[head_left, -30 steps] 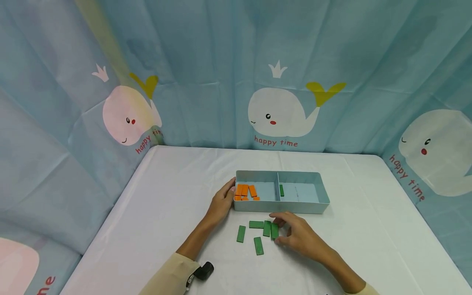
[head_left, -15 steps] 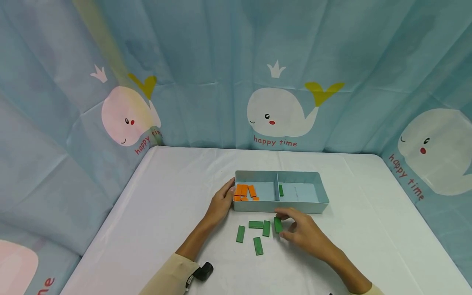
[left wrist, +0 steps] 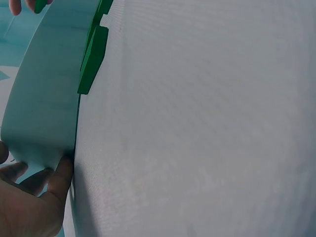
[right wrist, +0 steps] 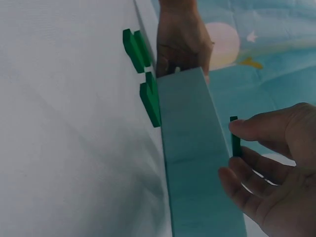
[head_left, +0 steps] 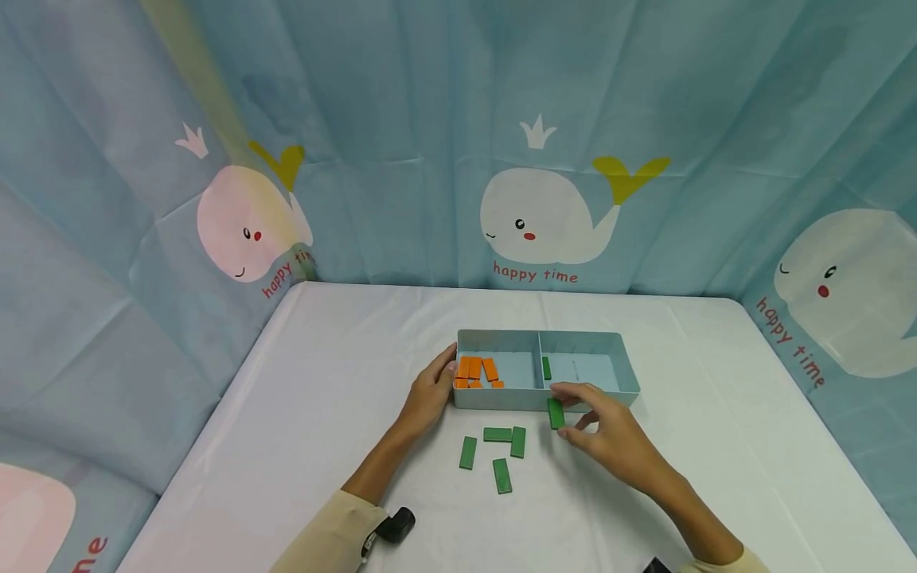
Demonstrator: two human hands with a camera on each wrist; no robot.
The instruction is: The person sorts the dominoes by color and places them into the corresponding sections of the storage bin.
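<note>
- The right hand (head_left: 607, 442) pinched a small green rectangular block (head_left: 556, 414), thumb at the near end and a fingertip at the far end, raised off the table.
- That block was at the near long wall of a light blue, two-compartment box (head_left: 501, 400); whether any of it had crossed the rim could not be told.
- The left hand (head_left: 428, 395) laid its fingers against the box's left end, seemingly steadying it; how far they bent round the end was hard to make out.
- The step in hand looked like carrying the green block from table to box; the next move would call for lifting it clear of the near rim, then releasing it, probably in the right compartment, beside the green block (head_left: 547, 368) standing near the divider (head_left: 540, 362).
- In the left compartment sat several flat orange blocks (head_left: 476, 368); the near wall cut off the closest, so their count was uncertain.
- Four loose green blocks (head_left: 502, 476) lay before the box on the white cloth-covered table (head_left: 716, 438), two of them touching or nearly so.
- The left wrist view showed only the box's outside, with the held block cut off at the top edge.
</note>
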